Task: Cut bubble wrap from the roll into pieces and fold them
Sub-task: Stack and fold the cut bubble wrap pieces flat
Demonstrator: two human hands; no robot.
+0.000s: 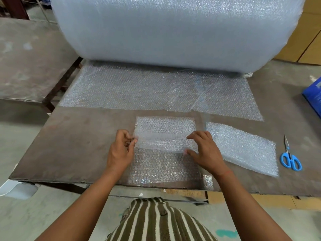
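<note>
Soft, even indoor light, faint shadows, sharp centre, wide-angle bending at edges.

Bright blue-handled scissors (290, 158) lie on a dull brown surface (73, 136); bubble wrap roll (173, 30) is pale bluish-white; shirt (156, 221) is olive-and-white striped.

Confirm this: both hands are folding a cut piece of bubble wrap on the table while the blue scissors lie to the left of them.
Not quite. The head view shows the blue scissors lying to the right of the hands, not the left. The left hand and right hand are indeed folding the cut piece on the table.
</note>
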